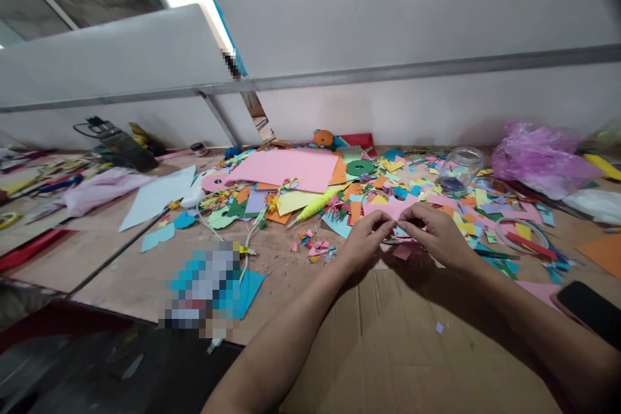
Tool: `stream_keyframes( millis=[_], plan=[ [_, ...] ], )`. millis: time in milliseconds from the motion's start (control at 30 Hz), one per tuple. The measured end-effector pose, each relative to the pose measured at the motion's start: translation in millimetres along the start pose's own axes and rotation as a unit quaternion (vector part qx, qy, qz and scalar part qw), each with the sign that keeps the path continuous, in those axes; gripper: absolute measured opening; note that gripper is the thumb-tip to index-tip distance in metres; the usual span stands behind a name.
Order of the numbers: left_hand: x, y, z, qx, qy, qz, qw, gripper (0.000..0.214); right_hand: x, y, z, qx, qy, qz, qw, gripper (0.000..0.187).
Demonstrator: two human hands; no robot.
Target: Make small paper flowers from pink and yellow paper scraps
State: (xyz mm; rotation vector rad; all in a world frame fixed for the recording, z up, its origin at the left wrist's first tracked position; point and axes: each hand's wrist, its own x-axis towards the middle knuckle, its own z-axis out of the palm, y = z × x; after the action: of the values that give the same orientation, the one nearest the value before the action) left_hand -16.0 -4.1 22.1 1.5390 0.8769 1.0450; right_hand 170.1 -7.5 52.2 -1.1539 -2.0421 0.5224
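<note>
My left hand (369, 238) and my right hand (433, 230) meet fingertip to fingertip just above the near edge of the scrap pile. Thumbs and fingers on both are pinched together. Whatever lies between them is too small and too covered to name. Right behind the fingers is a piece of pink paper (388, 207); I cannot tell whether they touch it. Loose scraps of coloured paper (320, 247) are strewn to the left of my left hand. Under my forearms lies a sheet of brown cardboard (383, 349).
A large pink sheet (286, 168) lies behind the scraps, near a yellow-green tapered tool (317, 206). Farther right stand a clear jar (460, 168) and a purple plastic bag (538, 158). A dark phone-like slab (589, 314) rests at the right. A white partition (417, 19) closes off the back.
</note>
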Motion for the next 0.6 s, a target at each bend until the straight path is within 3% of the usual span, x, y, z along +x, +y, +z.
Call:
stream_keyframes(
  millis=[167, 267, 433, 600],
  plan=[
    [-3.1, -0.2, 0.9, 0.128, 0.031, 0.059, 0.990, 0.025, -0.1, -3.2, 4.0, -0.033, 0.014, -0.008, 0.999, 0.017],
    [-3.2, 0.8, 0.9, 0.157, 0.032, 0.063, 0.985, 0.027, -0.5, -3.9, 4.1, -0.051, 0.027, -0.017, 0.998, 0.018],
    [-0.9, -0.7, 1.6, 0.092, -0.015, 0.006, 0.996, 0.031, -0.6, -2.0, 1.8, -0.006, 0.002, -0.017, 1.000, 0.021],
    [1.5, 0.7, 1.1, 0.004, -0.012, 0.012, 1.000, 0.032, 1.2, 0.7, 2.0, 0.102, -0.027, 0.027, 0.994, 0.024]
  ],
)
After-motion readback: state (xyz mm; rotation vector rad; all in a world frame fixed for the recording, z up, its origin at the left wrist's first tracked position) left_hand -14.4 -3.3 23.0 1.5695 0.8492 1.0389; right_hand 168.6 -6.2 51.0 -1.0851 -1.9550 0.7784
